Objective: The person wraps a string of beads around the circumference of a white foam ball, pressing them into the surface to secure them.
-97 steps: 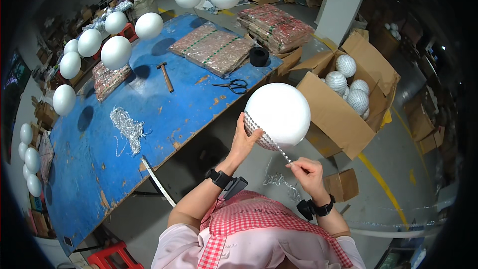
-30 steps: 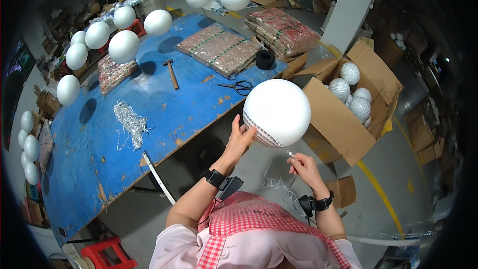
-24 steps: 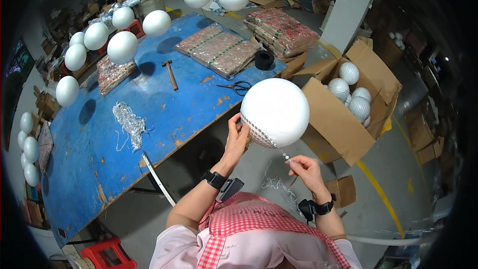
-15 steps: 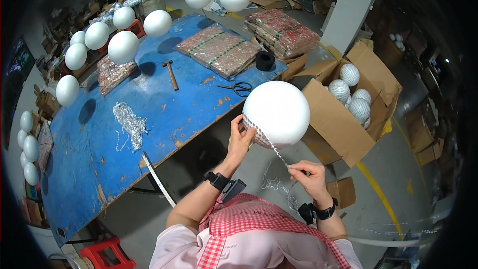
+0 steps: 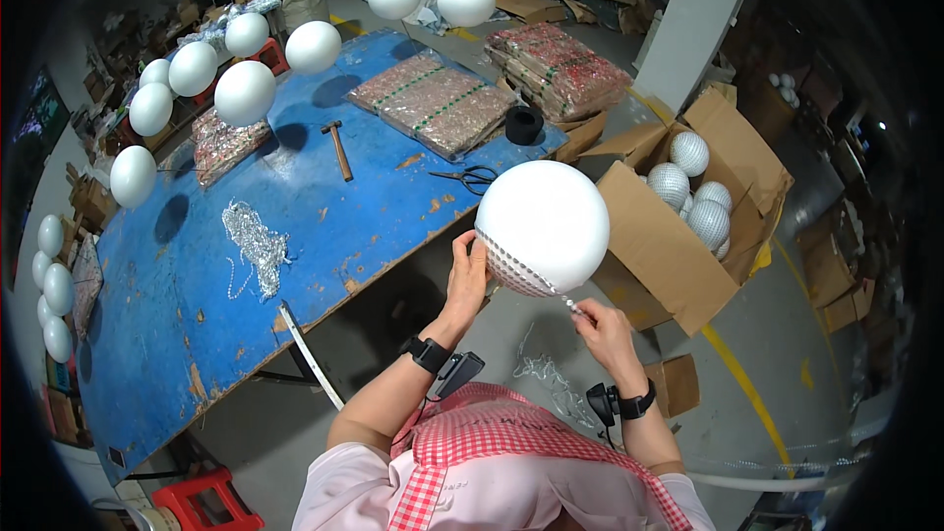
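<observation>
A big white ball (image 5: 551, 216) is in front of me, just past the table's near edge. Rows of silver sequin trim (image 5: 506, 265) wrap its lower left part. My left hand (image 5: 466, 280) grips the ball's left side, fingers behind and thumb toward the trim. Below the ball, my right hand (image 5: 605, 334) pinches the silver strand close to the ball's lower edge. Loose strand (image 5: 551, 374) dangles in a tangle under my hands. Both wrists carry black straps with small devices.
A blue table (image 5: 364, 226) bears a silver strand heap (image 5: 256, 246), a hammer (image 5: 337, 149), scissors (image 5: 467, 177), black tape roll (image 5: 523, 124) and wrapped packs (image 5: 433, 103). Several white balls (image 5: 244, 93) stand over it. Right, an open carton (image 5: 669, 246) holds silver balls (image 5: 708, 221).
My right hand has moved up toward the ball, shortening the taut strand between them. The trim now lies along the ball's lower side. My left hand has shifted slightly left on the ball.
</observation>
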`<action>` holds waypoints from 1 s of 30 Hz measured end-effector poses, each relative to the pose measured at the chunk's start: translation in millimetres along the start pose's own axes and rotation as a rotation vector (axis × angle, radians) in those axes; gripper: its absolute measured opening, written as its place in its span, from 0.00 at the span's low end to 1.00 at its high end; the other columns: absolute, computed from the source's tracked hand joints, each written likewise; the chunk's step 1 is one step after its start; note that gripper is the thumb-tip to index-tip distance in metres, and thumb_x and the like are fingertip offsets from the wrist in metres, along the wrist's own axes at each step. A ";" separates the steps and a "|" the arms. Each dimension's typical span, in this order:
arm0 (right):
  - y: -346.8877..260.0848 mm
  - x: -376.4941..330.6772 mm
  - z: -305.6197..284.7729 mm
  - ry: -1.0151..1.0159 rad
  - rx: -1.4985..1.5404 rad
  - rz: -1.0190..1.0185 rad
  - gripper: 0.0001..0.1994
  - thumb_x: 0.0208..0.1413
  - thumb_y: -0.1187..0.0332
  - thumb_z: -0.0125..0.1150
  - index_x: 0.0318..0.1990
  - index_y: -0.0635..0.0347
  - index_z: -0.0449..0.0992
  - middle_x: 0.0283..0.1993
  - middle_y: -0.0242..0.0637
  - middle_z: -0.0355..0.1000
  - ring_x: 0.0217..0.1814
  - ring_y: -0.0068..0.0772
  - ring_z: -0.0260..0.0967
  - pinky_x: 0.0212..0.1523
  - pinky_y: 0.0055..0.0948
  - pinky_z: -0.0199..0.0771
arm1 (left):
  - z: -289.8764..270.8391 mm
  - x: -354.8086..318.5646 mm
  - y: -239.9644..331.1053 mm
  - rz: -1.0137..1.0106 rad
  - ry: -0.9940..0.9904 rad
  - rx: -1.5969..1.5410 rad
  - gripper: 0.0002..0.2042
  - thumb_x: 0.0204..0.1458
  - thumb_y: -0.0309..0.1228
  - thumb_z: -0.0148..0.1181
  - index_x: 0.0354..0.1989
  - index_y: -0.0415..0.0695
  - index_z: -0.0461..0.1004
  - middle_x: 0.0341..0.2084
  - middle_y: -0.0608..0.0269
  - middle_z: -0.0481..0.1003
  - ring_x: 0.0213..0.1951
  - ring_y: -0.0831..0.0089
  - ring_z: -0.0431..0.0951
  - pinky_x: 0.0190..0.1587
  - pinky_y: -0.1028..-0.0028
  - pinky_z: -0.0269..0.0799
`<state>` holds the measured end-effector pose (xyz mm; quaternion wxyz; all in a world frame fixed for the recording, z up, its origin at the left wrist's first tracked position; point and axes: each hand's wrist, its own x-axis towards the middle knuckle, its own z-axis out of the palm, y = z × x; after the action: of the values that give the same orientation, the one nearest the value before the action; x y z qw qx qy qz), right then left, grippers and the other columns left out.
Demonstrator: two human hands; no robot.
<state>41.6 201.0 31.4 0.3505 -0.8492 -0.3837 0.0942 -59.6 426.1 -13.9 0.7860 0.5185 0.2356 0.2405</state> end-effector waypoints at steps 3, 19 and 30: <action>7.3 2.6 2.7 -0.151 0.320 0.178 0.05 0.54 0.71 0.58 0.35 0.63 0.77 0.21 0.33 0.73 0.22 0.18 0.67 0.23 0.20 0.63 | -2.6 0.9 -0.6 0.028 -0.055 0.020 0.34 0.60 0.47 0.48 0.67 0.44 0.40 0.56 0.52 0.62 0.57 0.65 0.64 0.60 0.63 0.59; -41.3 -14.5 -14.6 0.167 0.301 -0.335 0.04 0.44 0.77 0.65 0.31 0.63 0.80 0.19 0.32 0.69 0.19 0.20 0.62 0.20 0.20 0.56 | 1.5 6.5 -10.8 -0.021 0.088 0.146 0.42 0.53 0.48 0.58 0.66 0.35 0.41 0.59 0.37 0.59 0.60 0.59 0.62 0.59 0.68 0.60; -9.3 2.7 8.1 0.292 0.174 -0.127 0.04 0.49 0.74 0.61 0.33 0.62 0.77 0.25 0.33 0.71 0.21 0.25 0.65 0.23 0.21 0.62 | 0.0 7.7 -17.5 0.129 0.187 0.251 0.28 0.57 0.48 0.52 0.54 0.37 0.57 0.43 0.46 0.72 0.44 0.64 0.72 0.48 0.69 0.66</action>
<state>34.5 211.5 31.9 0.4798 -0.7944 -0.3719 -0.0195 -51.3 424.8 -31.1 0.6726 0.6021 0.3022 0.3062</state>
